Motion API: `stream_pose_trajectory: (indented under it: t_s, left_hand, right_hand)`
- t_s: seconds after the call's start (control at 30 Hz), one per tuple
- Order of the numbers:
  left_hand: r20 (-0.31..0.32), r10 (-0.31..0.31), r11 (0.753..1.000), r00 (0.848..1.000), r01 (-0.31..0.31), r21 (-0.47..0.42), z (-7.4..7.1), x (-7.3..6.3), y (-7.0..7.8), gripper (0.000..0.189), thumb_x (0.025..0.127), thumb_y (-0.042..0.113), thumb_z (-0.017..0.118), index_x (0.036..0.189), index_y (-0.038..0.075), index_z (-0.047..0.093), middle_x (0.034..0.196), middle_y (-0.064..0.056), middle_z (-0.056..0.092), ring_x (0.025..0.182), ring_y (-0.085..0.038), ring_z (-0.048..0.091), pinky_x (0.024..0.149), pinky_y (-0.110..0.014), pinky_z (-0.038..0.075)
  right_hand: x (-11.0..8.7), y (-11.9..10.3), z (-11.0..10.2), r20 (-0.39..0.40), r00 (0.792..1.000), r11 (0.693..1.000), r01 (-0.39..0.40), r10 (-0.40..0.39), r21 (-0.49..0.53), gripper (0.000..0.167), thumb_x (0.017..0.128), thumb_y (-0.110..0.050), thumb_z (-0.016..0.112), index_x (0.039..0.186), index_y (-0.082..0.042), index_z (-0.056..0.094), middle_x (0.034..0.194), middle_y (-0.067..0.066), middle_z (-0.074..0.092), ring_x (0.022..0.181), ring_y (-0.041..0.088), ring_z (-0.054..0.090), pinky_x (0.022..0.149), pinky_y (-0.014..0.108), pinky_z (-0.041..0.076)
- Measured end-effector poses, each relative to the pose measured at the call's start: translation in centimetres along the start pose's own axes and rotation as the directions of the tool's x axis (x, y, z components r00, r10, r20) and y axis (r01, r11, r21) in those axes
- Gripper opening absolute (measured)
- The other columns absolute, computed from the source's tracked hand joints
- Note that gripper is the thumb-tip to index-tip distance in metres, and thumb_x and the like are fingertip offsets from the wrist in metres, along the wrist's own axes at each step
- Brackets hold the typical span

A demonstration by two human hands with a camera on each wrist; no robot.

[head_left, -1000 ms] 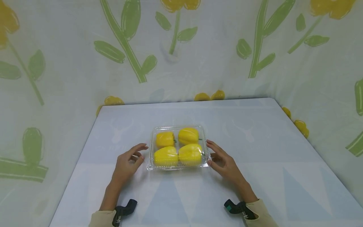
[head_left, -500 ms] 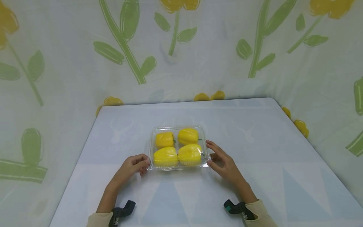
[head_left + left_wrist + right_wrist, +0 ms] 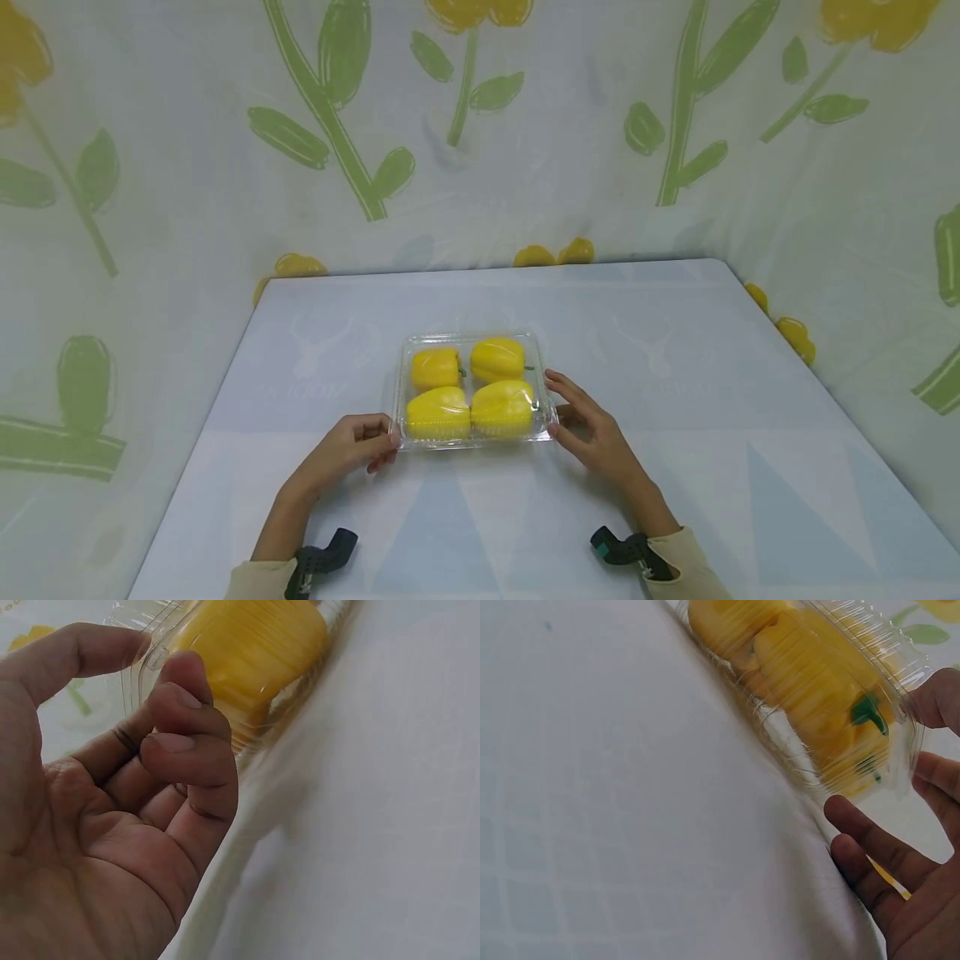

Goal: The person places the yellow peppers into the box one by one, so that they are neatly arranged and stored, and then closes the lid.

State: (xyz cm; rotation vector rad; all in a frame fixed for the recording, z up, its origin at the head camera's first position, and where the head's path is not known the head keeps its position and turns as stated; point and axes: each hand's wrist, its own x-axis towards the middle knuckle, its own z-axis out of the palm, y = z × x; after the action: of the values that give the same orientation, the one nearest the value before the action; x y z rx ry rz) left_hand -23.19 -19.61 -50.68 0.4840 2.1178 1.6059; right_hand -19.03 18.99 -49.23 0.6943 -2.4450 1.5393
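Observation:
A clear plastic clamshell box (image 3: 471, 390) holding several yellow bell peppers (image 3: 501, 407) lies shut in the middle of the table. My left hand (image 3: 386, 440) is at its near left corner. In the left wrist view, the left hand (image 3: 154, 656) has curled fingers (image 3: 184, 742), and its thumb and first finger pinch the box's clear rim (image 3: 150, 630). My right hand (image 3: 558, 408) lies with relaxed, spread fingers against the box's right edge. In the right wrist view the thumb of the right hand (image 3: 900, 761) touches the box (image 3: 817, 697) by a pepper's green stem (image 3: 868, 710).
The box sits on a pale blue table (image 3: 675, 400) with faint triangle patterns. Cloth walls printed with yellow flowers (image 3: 480, 125) close in the back and both sides. Black camera clips (image 3: 626, 550) sit at both wrists.
My left hand has moved right and nearer, from beside the box's left side to its near left corner, and its fingers have curled onto the rim. The right hand and box have barely moved.

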Motion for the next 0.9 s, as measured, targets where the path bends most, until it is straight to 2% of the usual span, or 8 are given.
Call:
stream_pose_trajectory:
  t_s: [0.13, 0.27, 0.4, 0.57, 0.7, 0.77, 0.83, 0.9]
  left_hand:
    - [-0.01, -0.059, 0.998, 0.998, 0.059, -0.021, 0.2, 0.1, 0.2, 0.029, 0.098, 0.025, 0.064, 0.091, -0.003, 0.065, 0.077, -0.012, 0.062, 0.064, -0.016, 0.053, 0.056, -0.029, 0.047]
    - [-0.021, -0.086, 0.995, 0.996, 0.085, -0.047, 0.3, 0.1, 0.4, 0.03, 0.097, 0.025, 0.065, 0.091, -0.005, 0.064, 0.077, -0.01, 0.062, 0.065, -0.015, 0.052, 0.056, -0.028, 0.046]
    - [-0.015, -0.094, 0.99, 0.995, 0.092, -0.111, 0.4, 0.0, 0.3, 0.027, 0.096, 0.02, 0.067, 0.089, -0.006, 0.063, 0.076, -0.009, 0.062, 0.064, -0.014, 0.053, 0.057, -0.026, 0.047]
    - [0.033, -0.067, 0.983, 0.997, 0.072, -0.17, 0.5, 0.0, 0.0, 0.021, 0.095, 0.014, 0.066, 0.086, -0.005, 0.063, 0.076, -0.007, 0.064, 0.064, -0.013, 0.056, 0.059, -0.025, 0.05]
    - [0.084, -0.064, 0.992, 0.994, 0.072, -0.101, -0.1, -0.2, 0.1, 0.023, 0.098, 0.02, 0.066, 0.095, -0.002, 0.067, 0.084, -0.011, 0.068, 0.073, -0.017, 0.061, 0.067, -0.029, 0.054]
    - [0.086, -0.093, 0.995, 0.992, 0.096, -0.031, -0.7, -0.4, 0.1, 0.028, 0.099, 0.027, 0.064, 0.106, 0.001, 0.068, 0.092, -0.012, 0.069, 0.081, -0.022, 0.063, 0.073, -0.032, 0.054]
    - [0.064, -0.121, 0.992, 0.991, 0.118, 0.041, -1.1, -0.7, 0.2, 0.034, 0.1, 0.033, 0.062, 0.116, 0.005, 0.067, 0.097, -0.012, 0.069, 0.087, -0.026, 0.063, 0.078, -0.034, 0.054]
    - [0.009, -0.134, 0.986, 0.991, 0.132, 0.103, -1.5, -1.0, 0.2, 0.036, 0.101, 0.036, 0.06, 0.122, 0.008, 0.065, 0.1, -0.01, 0.069, 0.09, -0.028, 0.063, 0.08, -0.036, 0.052]
  right_hand:
    - [-0.3, 1.7, 0.3, -0.012, 1.0, 1.0, 0.005, -0.005, -0.007, 0.06, 0.09, 0.008, 0.066, 0.146, 0.004, 0.045, 0.156, 0.021, 0.036, 0.102, 0.035, 0.067, 0.087, 0.052, 0.052]
    - [-0.5, 3.4, 0.4, -0.016, 1.0, 1.0, 0.001, -0.002, -0.016, 0.062, 0.091, 0.005, 0.067, 0.149, -0.003, 0.045, 0.158, 0.012, 0.036, 0.102, 0.029, 0.067, 0.088, 0.044, 0.053]
    - [-0.7, 3.9, 0.3, 0.003, 1.0, 1.0, -0.01, 0.01, 0.014, 0.062, 0.093, 0.001, 0.067, 0.15, -0.009, 0.045, 0.16, 0.006, 0.034, 0.104, 0.025, 0.067, 0.091, 0.034, 0.052]
    - [-0.8, 4.0, 0.0, 0.016, 1.0, 0.999, -0.017, 0.016, 0.04, 0.061, 0.094, -0.002, 0.067, 0.15, -0.01, 0.045, 0.16, 0.005, 0.034, 0.105, 0.025, 0.067, 0.091, 0.03, 0.052]
    - [-0.7, 4.1, -0.1, 0.013, 1.0, 0.999, -0.014, 0.014, 0.046, 0.062, 0.094, 0.0, 0.066, 0.151, -0.008, 0.044, 0.161, 0.007, 0.033, 0.108, 0.026, 0.065, 0.092, 0.032, 0.052]
    - [-0.6, 4.1, -0.2, -0.008, 1.0, 0.999, -0.019, 0.02, 0.04, 0.061, 0.094, 0.0, 0.066, 0.151, -0.007, 0.044, 0.16, 0.007, 0.033, 0.111, 0.027, 0.063, 0.093, 0.036, 0.051]
    - [-0.7, 4.1, -0.3, -0.051, 0.997, 0.998, -0.058, 0.059, 0.02, 0.059, 0.095, -0.002, 0.065, 0.15, -0.01, 0.045, 0.159, 0.004, 0.036, 0.115, 0.026, 0.061, 0.096, 0.041, 0.05]
    - [-0.8, 4.0, -0.6, -0.108, 0.985, 0.99, -0.136, 0.133, -0.022, 0.054, 0.098, -0.01, 0.064, 0.149, -0.012, 0.047, 0.155, 0.001, 0.041, 0.118, 0.024, 0.058, 0.098, 0.042, 0.048]
